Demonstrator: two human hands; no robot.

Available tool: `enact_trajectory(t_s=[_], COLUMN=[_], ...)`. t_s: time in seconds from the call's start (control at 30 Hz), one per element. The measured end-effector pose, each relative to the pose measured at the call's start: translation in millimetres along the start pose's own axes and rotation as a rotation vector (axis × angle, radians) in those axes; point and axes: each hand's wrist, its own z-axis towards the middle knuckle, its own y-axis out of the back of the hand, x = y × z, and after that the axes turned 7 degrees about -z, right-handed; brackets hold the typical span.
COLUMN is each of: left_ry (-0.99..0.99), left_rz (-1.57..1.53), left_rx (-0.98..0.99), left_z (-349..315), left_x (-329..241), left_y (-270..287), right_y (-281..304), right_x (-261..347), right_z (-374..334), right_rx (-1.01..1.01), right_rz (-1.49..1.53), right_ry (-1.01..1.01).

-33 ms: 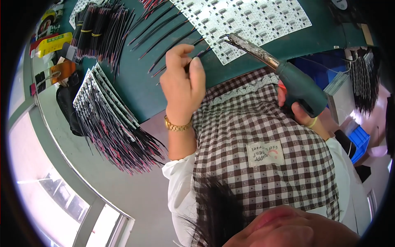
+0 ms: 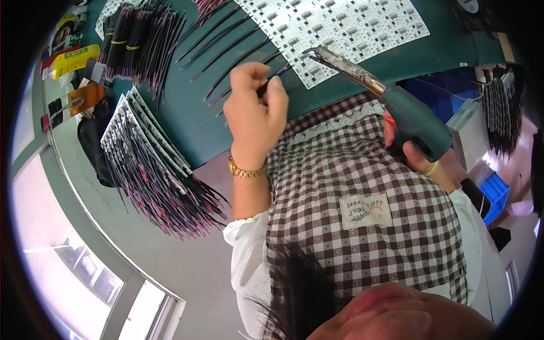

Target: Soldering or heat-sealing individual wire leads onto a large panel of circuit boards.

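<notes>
My left hand (image 2: 256, 116), with a gold watch at its wrist, is closed in a pinch over the green bench. A dark wire (image 2: 281, 71) runs from between its thumb and forefinger toward the near-left corner of a white circuit board panel (image 2: 351, 31). Whether the wire touches the panel I cannot tell. My right hand (image 2: 418, 157) grips a soldering iron (image 2: 416, 116) with a thick dark green handle. Its metal barrel slants up and left, and the bent tip hovers over or close to the panel's near edge. The handle hides most of those fingers.
Loose wires (image 2: 218, 48) lie in a row left of the panel. Banded wire bundles (image 2: 127, 48) sit farther left. A stack of wired boards (image 2: 156, 164) overhangs the bench's near-left edge. More wired boards (image 2: 501, 107) hang at the right, above a blue crate (image 2: 492, 192).
My left hand has shifted slightly to the right, bringing the pinched wire along. The soldering iron and my right hand have stayed almost in place.
</notes>
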Motion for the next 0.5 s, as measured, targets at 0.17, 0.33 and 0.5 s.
enact_trajectory(t_s=[0.17,0.33,0.5], left_ry=[0.086,0.064,0.008], left_rz=[-0.002,0.104,0.173], left_rx=[0.0,0.045,0.064], left_z=[-3,2,2], left_x=[10,10,9], left_y=[-16,-13,-11], right_y=[12,9,4], right_x=[-3,-10,-16], right_z=[-13,-18,-23], right_rx=[0.049,0.051,0.039], right_rz=[-0.059,-0.074,-0.042], right_ry=[-0.051,-0.112,-0.193])
